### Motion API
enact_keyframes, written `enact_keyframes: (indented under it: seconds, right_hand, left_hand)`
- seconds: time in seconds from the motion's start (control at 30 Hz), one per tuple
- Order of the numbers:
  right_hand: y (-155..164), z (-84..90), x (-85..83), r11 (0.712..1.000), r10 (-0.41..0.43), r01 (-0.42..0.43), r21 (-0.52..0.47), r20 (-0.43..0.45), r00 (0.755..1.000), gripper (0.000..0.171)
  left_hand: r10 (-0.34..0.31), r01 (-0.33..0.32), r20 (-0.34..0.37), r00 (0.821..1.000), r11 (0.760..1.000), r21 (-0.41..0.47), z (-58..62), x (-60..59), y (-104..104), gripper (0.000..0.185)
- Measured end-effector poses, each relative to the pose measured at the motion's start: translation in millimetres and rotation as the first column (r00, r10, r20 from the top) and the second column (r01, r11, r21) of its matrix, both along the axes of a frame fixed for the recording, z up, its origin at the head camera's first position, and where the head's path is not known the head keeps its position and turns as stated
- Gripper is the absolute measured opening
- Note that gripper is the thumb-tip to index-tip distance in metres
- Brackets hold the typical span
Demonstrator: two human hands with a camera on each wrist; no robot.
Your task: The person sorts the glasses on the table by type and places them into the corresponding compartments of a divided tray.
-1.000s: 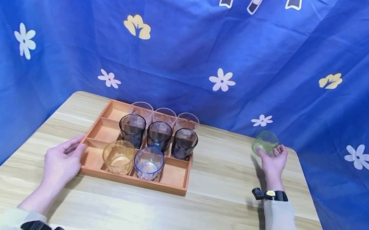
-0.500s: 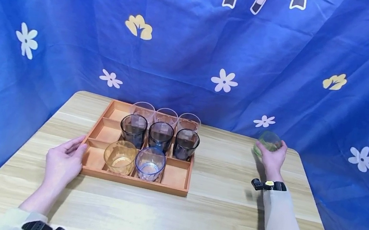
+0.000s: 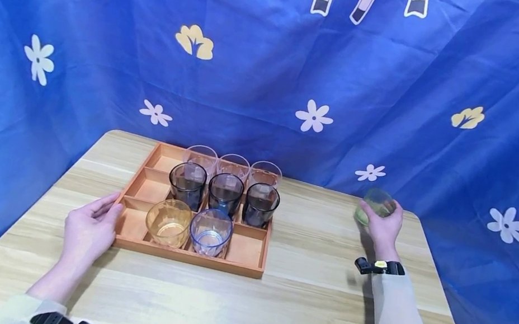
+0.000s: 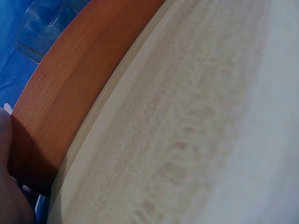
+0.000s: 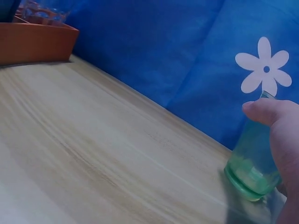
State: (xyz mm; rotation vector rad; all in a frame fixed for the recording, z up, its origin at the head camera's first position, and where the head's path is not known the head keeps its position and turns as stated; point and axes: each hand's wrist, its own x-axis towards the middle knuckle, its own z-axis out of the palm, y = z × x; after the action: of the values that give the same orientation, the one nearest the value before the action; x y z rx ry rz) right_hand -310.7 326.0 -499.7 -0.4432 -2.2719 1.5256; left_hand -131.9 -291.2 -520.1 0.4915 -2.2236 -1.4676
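- The right hand (image 3: 384, 224) curls its fingers around a green glass (image 3: 371, 205) near the far right corner of the wooden table (image 3: 296, 315); the right wrist view shows the thumb (image 5: 264, 112) against the glass wall.
- In that view the green glass (image 5: 254, 163) leans, with its base low over the tabletop (image 5: 93, 154); whether the base touches the wood I cannot tell.
- The table's far edge and the blue flowered cloth (image 3: 253, 70) lie just behind the glass, and the right edge is near.
- A wide stretch of bare wood lies between the glass and the wooden tray (image 3: 243, 264), which is well apart to the left.
- The left hand (image 3: 88, 228) lies with relaxed, nearly straight fingers against the tray's left wall; the left wrist view shows only a sliver of the hand beside the tray side (image 4: 79, 93).
- The tray is split into compartments. Three clear glasses (image 3: 234, 163) stand in the back row and three dark glasses (image 3: 226, 191) in the middle row.
- In the front row stand an amber glass (image 3: 168, 221) and a blue glass (image 3: 210, 230) side by side; the front right compartment (image 3: 246, 247) holds nothing.
- The left column of compartments (image 3: 149, 185) also holds no glasses.
- The table's front half is open wood.
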Motion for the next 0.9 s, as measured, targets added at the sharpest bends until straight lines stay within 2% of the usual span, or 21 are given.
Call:
enact_keyframes:
  seconds: [0.27, 0.53, 0.73, 0.9]
  right_hand:
    - [-7, 5.8, 13.4, 0.999, 0.039, -0.04, -0.007, -0.032, 0.999, 0.104]
    - [-25, 22.3, 24.9, 0.994, 0.086, -0.089, -0.058, -0.056, 0.995, 0.105]
    - [-35, 31.0, 36.4, 0.988, 0.133, -0.138, -0.072, -0.077, 0.988, 0.098]
    - [-44, 35.3, 49.3, 0.978, 0.188, -0.196, -0.078, -0.096, 0.977, 0.096]
  left_hand:
    - [0.004, -0.004, 0.012, 1.0, 1.0, 0.0, -3.3, 1.1, -2, 0.035]
    - [0.023, -0.023, -0.002, 1.0, 1.0, -0.014, -6.0, 1.2, -4, 0.034]
    - [0.018, -0.018, 0.017, 1.0, 1.0, -0.021, -5.0, 0.6, -3, 0.035]
    - [0.008, -0.008, 0.002, 1.0, 1.0, -0.026, -2.5, -0.9, -1, 0.035]
